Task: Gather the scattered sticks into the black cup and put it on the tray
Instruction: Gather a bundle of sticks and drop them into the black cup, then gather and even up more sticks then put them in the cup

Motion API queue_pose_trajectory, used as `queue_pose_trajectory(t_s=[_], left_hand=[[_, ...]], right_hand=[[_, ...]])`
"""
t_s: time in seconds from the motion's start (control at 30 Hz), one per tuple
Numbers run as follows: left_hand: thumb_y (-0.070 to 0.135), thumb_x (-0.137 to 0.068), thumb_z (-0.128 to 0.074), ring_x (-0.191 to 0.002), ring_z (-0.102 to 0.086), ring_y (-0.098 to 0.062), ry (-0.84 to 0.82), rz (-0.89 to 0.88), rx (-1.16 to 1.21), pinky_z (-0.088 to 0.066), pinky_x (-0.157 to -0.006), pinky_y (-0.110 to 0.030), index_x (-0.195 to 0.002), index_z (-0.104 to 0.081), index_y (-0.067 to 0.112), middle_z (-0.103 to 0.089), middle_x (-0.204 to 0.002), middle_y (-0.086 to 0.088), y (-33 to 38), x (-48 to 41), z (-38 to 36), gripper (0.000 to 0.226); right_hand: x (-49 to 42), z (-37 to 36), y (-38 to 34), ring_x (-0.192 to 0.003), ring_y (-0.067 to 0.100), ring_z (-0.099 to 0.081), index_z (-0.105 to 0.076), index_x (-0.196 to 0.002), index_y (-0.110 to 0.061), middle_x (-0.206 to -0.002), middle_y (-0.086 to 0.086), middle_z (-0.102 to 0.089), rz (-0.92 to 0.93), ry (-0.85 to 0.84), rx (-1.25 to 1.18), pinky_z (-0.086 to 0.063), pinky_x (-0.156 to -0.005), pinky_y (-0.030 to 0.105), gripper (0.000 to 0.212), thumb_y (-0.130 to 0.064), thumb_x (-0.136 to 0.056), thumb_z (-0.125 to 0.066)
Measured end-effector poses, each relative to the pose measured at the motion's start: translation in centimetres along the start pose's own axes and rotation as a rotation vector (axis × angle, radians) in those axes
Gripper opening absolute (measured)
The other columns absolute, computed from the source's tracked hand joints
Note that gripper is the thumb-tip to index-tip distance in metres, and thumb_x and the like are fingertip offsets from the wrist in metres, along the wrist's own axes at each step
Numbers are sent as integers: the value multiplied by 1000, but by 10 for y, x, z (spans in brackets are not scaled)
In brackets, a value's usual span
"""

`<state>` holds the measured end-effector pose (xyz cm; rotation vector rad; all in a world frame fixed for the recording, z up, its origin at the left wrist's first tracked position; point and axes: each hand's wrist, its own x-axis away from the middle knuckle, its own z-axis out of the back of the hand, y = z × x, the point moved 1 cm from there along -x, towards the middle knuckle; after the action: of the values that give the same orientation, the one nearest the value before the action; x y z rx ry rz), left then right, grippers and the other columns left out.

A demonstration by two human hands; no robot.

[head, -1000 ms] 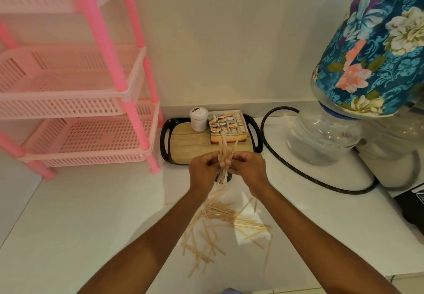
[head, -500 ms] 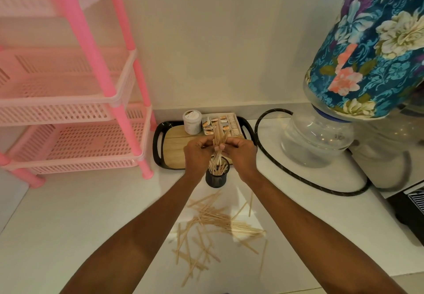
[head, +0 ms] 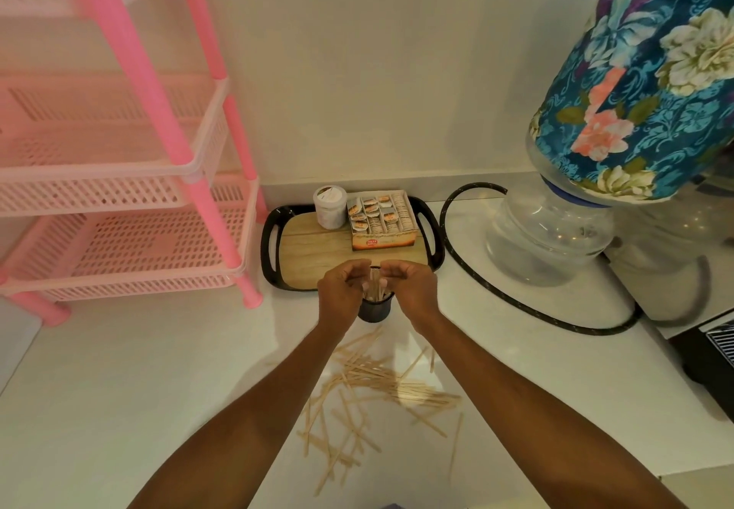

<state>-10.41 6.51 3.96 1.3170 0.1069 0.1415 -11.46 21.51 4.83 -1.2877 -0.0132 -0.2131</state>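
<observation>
The black cup point(head: 373, 312) stands on the white counter just in front of the tray point(head: 271, 248), which is black-rimmed with a wooden floor. A bundle of wooden sticks point(head: 373, 287) stands upright in the cup. My left hand point(head: 340, 295) and my right hand point(head: 414, 290) hover on either side of the bundle's top. Their fingers are loosely arched and a small gap shows around the sticks. Several scattered sticks point(head: 377, 383) lie on the counter between my forearms, nearer to me than the cup.
On the tray stand a white jar point(head: 329, 206) and a box of small packets point(head: 381, 220). A pink plastic rack point(head: 131, 230) fills the left. A black hose point(head: 516, 302) loops on the right past a floral-covered water bottle point(head: 619, 119). A black appliance point(head: 711, 361) sits far right.
Both hands lowered the bundle of sticks into the black cup, and their fingers have loosened from it. The bundle now stands in the cup between the hands.
</observation>
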Motion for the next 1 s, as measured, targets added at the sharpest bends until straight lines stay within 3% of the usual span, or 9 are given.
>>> queue_pose_trajectory(t_s=[0.23, 0.4, 0.47, 0.53, 0.6, 0.7, 0.83, 0.93, 1.0], left_hand=[[-11, -92, -67, -104, -75, -21, 60, -1, -7, -61, -100, -43, -120, -76, 4, -79, -111, -7, -10, 11, 19, 33], [9, -93, -73, -127, -66, -22, -74, 66, -207, -53, -102, -22, -129, -70, 22, -72, -129, 1, -39, 34, 45, 38], [34, -88, -81, -154, -38, -26, -344, 101, -435, -35, -125, -43, -153, -48, 26, -47, -161, -2, -55, 44, 54, 73], [66, -76, -80, -164, 6, -29, -620, 112, -777, 0, -129, -60, -168, -9, 29, -1, -177, -2, -72, 57, 60, 123], [88, -57, -76, -155, 36, -34, -816, 70, -1010, 18, -121, -67, -162, 25, 34, 36, -169, -7, -87, 76, 64, 155], [91, -37, -80, -141, 53, -40, -981, -3, -1102, 28, -112, -75, -146, 49, 37, 62, -150, -8, -109, 108, 68, 177], [92, -32, -80, -144, 51, -39, -961, -144, -1177, 25, -113, -77, -147, 49, 31, 58, -154, -9, -129, 135, 67, 183], [90, -36, -81, -145, 48, -43, -921, -139, -1174, 22, -117, -75, -141, 53, 32, 54, -156, -14, -128, 129, 62, 180], [87, -43, -81, -145, 47, -43, -894, -155, -1191, 18, -118, -71, -144, 51, 30, 53, -157, -15, -124, 121, 59, 175]], right_hand=[[4, 18, 5, -101, 20, -74, -76, -117, -5, -107, 9, -78, -28, 98, -25, -60, -98, 40, 35, 5, -84, -80], [21, 41, 30, -119, 25, -67, -69, -130, -10, -127, 9, -71, -92, -23, 209, -54, -104, 41, 55, -19, -80, -90], [30, 48, 42, -137, 26, -53, -54, -148, -14, -150, 9, -56, -127, -181, 375, -45, -114, 41, 87, -34, -74, -95], [40, 52, 53, -157, 27, -24, -28, -163, -17, -171, 7, -24, -127, -419, 624, -28, -125, 47, 123, -48, -66, -96], [51, 55, 69, -161, 29, 11, 0, -167, -24, -175, 6, 11, -49, -654, 957, -8, -129, 58, 145, -62, -62, -92], [68, 58, 93, -147, 33, 42, 29, -158, -34, -160, 8, 45, 34, -915, 1261, 13, -123, 67, 163, -66, -56, -93], [90, 60, 118, -130, 36, 57, 37, -154, -29, -136, 9, 66, 235, -901, 1510, 13, -118, 70, 158, -41, -68, -95], [96, 62, 123, -147, 43, 39, 31, -157, -26, -146, 15, 55, 306, -835, 1545, 3, -120, 71, 151, -35, -73, -94], [93, 63, 122, -142, 40, 44, 30, -159, -25, -154, 17, 48, 332, -848, 1551, 4, -121, 68, 153, -42, -70, -94]])
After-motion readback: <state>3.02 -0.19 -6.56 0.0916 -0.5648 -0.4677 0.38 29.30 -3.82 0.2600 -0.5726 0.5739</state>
